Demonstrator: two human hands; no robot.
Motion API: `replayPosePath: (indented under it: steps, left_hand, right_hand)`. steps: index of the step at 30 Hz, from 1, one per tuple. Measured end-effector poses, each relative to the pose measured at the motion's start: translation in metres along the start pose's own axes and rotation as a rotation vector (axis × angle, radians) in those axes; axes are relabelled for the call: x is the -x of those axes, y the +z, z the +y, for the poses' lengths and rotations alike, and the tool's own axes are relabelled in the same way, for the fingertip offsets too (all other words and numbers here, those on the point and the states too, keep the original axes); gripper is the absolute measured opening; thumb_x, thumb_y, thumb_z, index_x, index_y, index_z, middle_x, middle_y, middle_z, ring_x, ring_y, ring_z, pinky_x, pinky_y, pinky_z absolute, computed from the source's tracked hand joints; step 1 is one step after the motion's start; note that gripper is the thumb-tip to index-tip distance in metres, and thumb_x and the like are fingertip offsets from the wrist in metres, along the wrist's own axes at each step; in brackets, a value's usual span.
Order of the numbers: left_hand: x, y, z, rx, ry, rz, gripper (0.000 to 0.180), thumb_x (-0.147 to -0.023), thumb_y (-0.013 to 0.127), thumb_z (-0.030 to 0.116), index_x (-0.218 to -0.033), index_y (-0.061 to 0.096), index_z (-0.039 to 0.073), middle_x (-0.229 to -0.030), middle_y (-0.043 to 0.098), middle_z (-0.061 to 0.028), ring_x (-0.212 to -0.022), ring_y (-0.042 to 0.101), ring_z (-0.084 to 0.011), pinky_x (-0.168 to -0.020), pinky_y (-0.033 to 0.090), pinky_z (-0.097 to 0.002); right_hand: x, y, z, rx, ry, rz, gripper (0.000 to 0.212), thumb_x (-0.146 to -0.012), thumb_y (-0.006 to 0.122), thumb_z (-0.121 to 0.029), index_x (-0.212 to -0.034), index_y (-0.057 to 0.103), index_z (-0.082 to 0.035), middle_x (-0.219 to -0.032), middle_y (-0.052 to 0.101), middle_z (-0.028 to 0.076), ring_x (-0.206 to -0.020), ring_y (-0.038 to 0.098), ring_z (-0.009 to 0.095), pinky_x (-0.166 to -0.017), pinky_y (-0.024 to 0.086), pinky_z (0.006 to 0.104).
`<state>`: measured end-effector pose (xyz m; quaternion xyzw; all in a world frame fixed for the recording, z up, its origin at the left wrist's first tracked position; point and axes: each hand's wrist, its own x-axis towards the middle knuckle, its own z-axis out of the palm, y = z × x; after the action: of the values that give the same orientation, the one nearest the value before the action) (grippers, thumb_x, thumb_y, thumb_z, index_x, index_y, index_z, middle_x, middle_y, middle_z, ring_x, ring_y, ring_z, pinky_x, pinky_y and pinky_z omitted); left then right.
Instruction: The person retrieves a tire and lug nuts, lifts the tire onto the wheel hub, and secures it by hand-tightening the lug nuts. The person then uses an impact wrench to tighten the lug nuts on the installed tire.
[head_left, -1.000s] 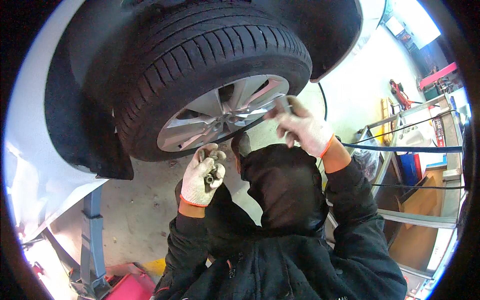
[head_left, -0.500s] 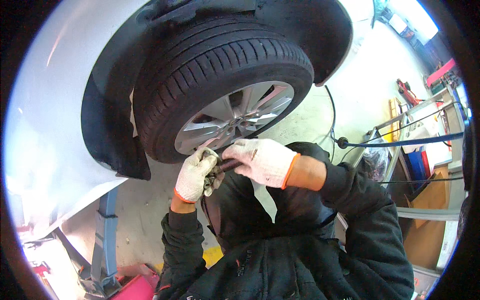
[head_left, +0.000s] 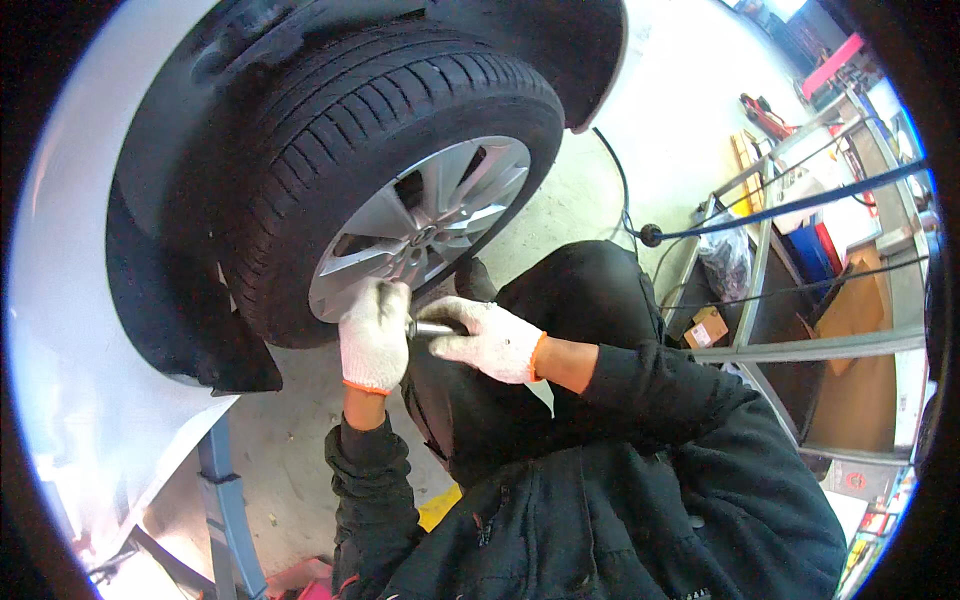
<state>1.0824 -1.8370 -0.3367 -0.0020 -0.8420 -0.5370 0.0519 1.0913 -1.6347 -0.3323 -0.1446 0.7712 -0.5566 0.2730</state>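
Note:
In front of me is a car wheel with a silver alloy rim [head_left: 425, 235] and a black tyre [head_left: 350, 125], up off the floor. My gloved right hand [head_left: 492, 340] is closed round a short, shiny metal cylinder [head_left: 433, 328], whose far end points left. My gloved left hand [head_left: 374, 338] is curled shut just below the rim, at the cylinder's left end. Its fingers hide what they hold. Both gloves are white with orange cuffs. My bent knee in dark trousers [head_left: 580, 290] is beyond the right hand.
A pale car body [head_left: 60, 330] and black wheel-arch liner [head_left: 150, 290] surround the wheel on the left. A blue-grey metal post [head_left: 225, 500] stands below. At right is a metal-framed shelf rack [head_left: 830, 345] with a small cardboard box [head_left: 706, 327]; a blue hose [head_left: 790, 208] crosses it.
The wheel and car have shifted left in view. A dark rod showed between my hands and small metal pieces in my left fingers; now the shiny cylinder shows and my left fingers have closed over.

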Motion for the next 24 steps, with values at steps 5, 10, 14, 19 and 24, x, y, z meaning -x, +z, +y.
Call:
replayPosePath:
  steps: [5, 10, 14, 19, 24]
  left_hand:
    - [-0.010, -0.006, 0.006, 0.460, -0.361, 0.206, 0.026, -0.111, 0.057, 0.031, -0.101, 0.058, 0.006, -0.067, 0.060, -0.0042, -0.046, 0.055, -0.0131, -0.039, 0.036, -0.0281]
    - [0.015, -0.033, 0.043, 0.390, -0.148, 0.449, 0.021, -0.108, 0.055, 0.025, -0.099, 0.057, 0.006, -0.059, 0.055, -0.0034, -0.042, 0.047, -0.0119, -0.041, 0.033, -0.0270]
    - [0.001, -0.064, 0.068, 0.391, 0.133, 0.734, 0.020, -0.109, 0.054, 0.022, -0.098, 0.059, 0.006, -0.061, 0.053, -0.0021, -0.044, 0.046, -0.0110, -0.041, 0.031, -0.0252]
    - [-0.053, -0.104, 0.079, 0.313, 0.294, 0.953, 0.024, -0.107, 0.057, 0.024, -0.095, 0.062, 0.004, -0.062, 0.059, -0.0036, -0.043, 0.044, -0.0112, -0.042, 0.031, -0.0262]
    - [-0.094, -0.101, 0.080, 0.388, 0.283, 0.811, 0.022, -0.108, 0.058, 0.025, -0.097, 0.059, 0.006, -0.065, 0.060, -0.0041, -0.050, 0.048, -0.0099, -0.046, 0.031, -0.0256]
  right_hand:
    - [-0.018, 0.034, 0.031, -0.716, 0.138, 0.412, 0.046, -0.103, 0.070, -0.017, -0.145, 0.057, -0.004, -0.099, 0.064, 0.003, -0.073, 0.057, 0.010, -0.065, 0.050, 0.0278]
    - [-0.074, 0.026, 0.057, -0.843, 0.155, 0.629, 0.041, -0.104, 0.066, -0.015, -0.143, 0.058, -0.004, -0.086, 0.058, 0.001, -0.065, 0.052, 0.010, -0.058, 0.045, 0.0274]
    - [-0.113, 0.018, 0.067, -0.737, 0.120, 0.673, 0.044, -0.102, 0.067, -0.015, -0.143, 0.058, -0.004, -0.083, 0.058, 0.001, -0.065, 0.050, 0.010, -0.057, 0.043, 0.0277]
    - [-0.142, 0.021, 0.064, -0.561, 0.140, 0.815, 0.049, -0.099, 0.068, -0.022, -0.142, 0.057, -0.001, -0.094, 0.069, 0.009, -0.071, 0.061, 0.017, -0.063, 0.050, 0.0335]
    - [-0.142, 0.023, 0.055, -0.447, 0.173, 0.852, 0.050, -0.100, 0.066, -0.030, -0.138, 0.052, 0.000, -0.107, 0.073, 0.023, -0.090, 0.072, 0.037, -0.077, 0.058, 0.0455]
